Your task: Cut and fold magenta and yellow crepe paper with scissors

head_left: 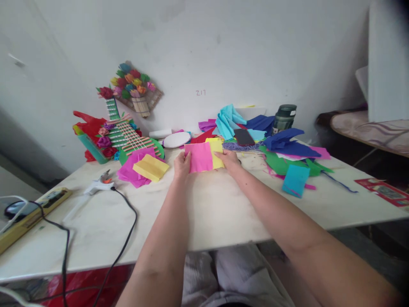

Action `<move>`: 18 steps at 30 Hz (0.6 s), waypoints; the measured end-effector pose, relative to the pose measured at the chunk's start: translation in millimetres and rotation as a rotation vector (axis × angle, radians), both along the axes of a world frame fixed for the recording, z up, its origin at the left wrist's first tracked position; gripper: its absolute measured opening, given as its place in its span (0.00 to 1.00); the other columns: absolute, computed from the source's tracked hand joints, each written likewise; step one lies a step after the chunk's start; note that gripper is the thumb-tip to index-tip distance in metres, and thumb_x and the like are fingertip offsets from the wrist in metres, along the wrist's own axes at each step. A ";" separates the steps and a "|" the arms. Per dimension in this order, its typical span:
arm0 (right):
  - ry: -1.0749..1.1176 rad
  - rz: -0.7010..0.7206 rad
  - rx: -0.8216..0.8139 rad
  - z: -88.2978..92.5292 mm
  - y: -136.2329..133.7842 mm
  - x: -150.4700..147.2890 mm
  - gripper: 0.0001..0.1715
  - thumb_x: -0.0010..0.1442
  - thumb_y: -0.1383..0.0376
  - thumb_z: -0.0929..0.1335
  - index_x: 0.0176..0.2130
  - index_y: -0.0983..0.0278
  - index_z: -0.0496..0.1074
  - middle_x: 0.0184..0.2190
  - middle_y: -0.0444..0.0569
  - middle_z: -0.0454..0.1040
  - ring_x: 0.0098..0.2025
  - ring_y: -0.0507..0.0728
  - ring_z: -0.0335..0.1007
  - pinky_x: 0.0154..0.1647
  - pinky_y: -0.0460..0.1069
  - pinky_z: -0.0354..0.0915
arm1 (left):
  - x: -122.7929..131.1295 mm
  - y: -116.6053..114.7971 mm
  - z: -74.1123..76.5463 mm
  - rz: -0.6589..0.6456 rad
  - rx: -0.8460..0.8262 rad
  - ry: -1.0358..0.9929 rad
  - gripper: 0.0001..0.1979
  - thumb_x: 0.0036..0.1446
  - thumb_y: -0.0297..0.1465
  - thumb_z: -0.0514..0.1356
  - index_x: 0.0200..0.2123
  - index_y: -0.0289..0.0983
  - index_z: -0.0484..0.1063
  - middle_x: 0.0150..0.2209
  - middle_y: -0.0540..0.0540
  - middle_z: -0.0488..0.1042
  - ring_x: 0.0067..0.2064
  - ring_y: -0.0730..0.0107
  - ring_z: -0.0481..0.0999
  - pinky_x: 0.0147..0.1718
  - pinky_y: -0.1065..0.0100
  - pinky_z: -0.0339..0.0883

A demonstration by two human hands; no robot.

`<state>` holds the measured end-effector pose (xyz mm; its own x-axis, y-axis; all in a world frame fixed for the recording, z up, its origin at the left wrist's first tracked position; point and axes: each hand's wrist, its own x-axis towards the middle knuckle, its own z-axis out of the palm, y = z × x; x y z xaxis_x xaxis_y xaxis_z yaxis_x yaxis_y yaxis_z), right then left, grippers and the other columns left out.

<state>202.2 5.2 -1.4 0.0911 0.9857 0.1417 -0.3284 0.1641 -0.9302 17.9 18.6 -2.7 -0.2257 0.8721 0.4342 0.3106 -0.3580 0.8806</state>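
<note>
Between my two hands is a pair of crepe paper pieces, a pink sheet (200, 157) lying over a yellow sheet (217, 154). My left hand (182, 163) pinches the left edge, where the pink shows. At the right edge, my right hand (230, 158) grips the yellow part. The papers are held flat and tilted toward me, just above the table's middle. To the left, a folded yellow paper piece (151, 167) rests on magenta paper (136, 168). A blue paper piece (296, 181) lies to the right.
A white glue gun (99, 184) with a black cord lies at left, near a power strip (35, 215). Behind stand a paper-flower guitar (128, 134) and a glue bottle (92, 147). A phone (244, 137), crumpled papers and a dark jar (284, 117) are at back right.
</note>
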 end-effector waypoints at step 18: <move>-0.048 0.128 -0.110 -7.4 2.5 -1.9 0.16 0.38 0.68 0.72 0.32 0.65 0.71 0.25 0.46 0.76 0.25 0.55 0.71 0.28 0.50 0.68 | 4.3 -0.2 -1.5 -0.094 0.007 0.033 0.11 0.50 0.38 0.57 0.23 0.36 0.64 0.16 0.54 0.59 0.20 0.77 0.58 0.18 0.74 0.49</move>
<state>200.3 7.7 -8.8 -0.0404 0.9986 0.0332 -0.2949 0.0199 -0.9553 22.3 18.4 -4.2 -0.1282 0.8856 0.4465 0.3044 -0.3934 0.8675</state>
